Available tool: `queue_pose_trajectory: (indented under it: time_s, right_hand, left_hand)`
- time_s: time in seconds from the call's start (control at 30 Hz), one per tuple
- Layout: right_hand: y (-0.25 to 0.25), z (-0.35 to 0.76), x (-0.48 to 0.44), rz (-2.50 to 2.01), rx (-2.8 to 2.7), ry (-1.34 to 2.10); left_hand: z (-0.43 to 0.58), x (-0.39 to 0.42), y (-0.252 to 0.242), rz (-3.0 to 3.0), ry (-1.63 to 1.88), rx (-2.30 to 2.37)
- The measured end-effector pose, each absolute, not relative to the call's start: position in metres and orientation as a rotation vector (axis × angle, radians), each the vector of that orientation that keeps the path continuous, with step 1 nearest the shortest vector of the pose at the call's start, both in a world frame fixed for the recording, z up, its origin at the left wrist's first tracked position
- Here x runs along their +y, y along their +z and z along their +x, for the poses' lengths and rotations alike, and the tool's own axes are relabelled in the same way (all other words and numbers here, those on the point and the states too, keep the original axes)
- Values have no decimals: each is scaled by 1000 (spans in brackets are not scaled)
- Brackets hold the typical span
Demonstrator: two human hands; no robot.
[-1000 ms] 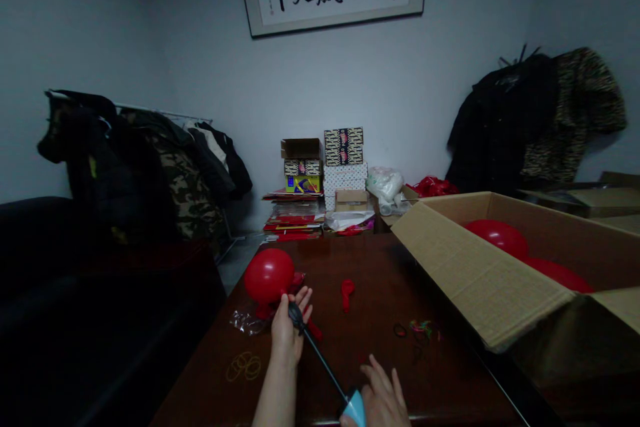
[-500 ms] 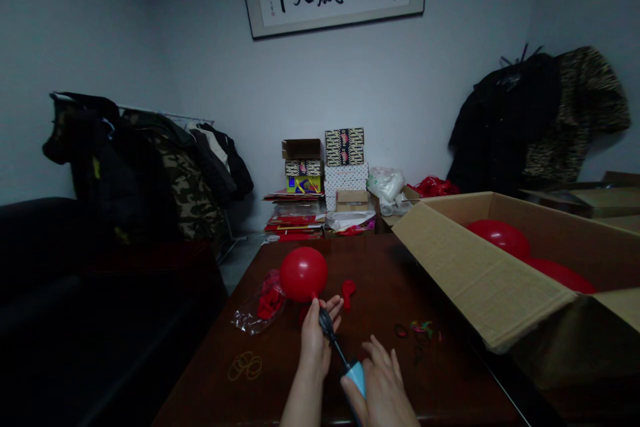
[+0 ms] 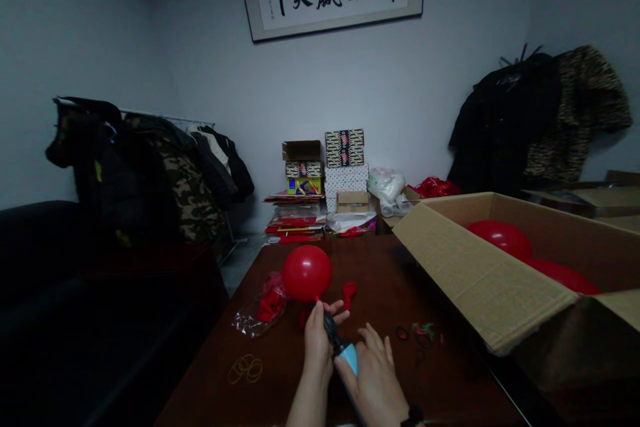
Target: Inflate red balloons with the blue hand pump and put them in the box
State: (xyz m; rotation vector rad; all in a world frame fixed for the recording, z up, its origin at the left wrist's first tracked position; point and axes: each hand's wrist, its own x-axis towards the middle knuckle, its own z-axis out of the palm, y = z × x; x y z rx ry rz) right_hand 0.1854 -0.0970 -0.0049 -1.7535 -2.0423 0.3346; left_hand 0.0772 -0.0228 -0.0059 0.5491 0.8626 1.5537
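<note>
My left hand (image 3: pixel 318 339) is closed round the black nozzle end of a hand pump (image 3: pixel 339 347), pinching the neck of a partly inflated red balloon (image 3: pixel 307 272) onto it. My right hand (image 3: pixel 373 373) grips the pump's light blue handle, which sits close to the nozzle. A limp red balloon (image 3: pixel 348 293) lies on the dark wooden table (image 3: pixel 280 387) just beyond my hands. A clear bag of red balloons (image 3: pixel 263 307) rests to the left.
A large open cardboard box (image 3: pixel 480 273) holding inflated red balloons (image 3: pixel 501 237) stands at the right. Yellow rubber bands (image 3: pixel 245 367) and coloured bands (image 3: pixel 423 330) lie on the table. Stacked boxes (image 3: pixel 344 167) and coats stand along the far wall.
The pump handle has slid in toward the nozzle under my right hand. The balloon has grown a little and shifted right with my left hand.
</note>
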Motion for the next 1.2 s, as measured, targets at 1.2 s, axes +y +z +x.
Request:
queue_pose_trajectory:
  time_s: [1.2]
  right_hand:
    - [-46, 204, -129, -1702, -2109, 334]
  left_hand:
    - [14, -8, 12, 401, 1698, 815]
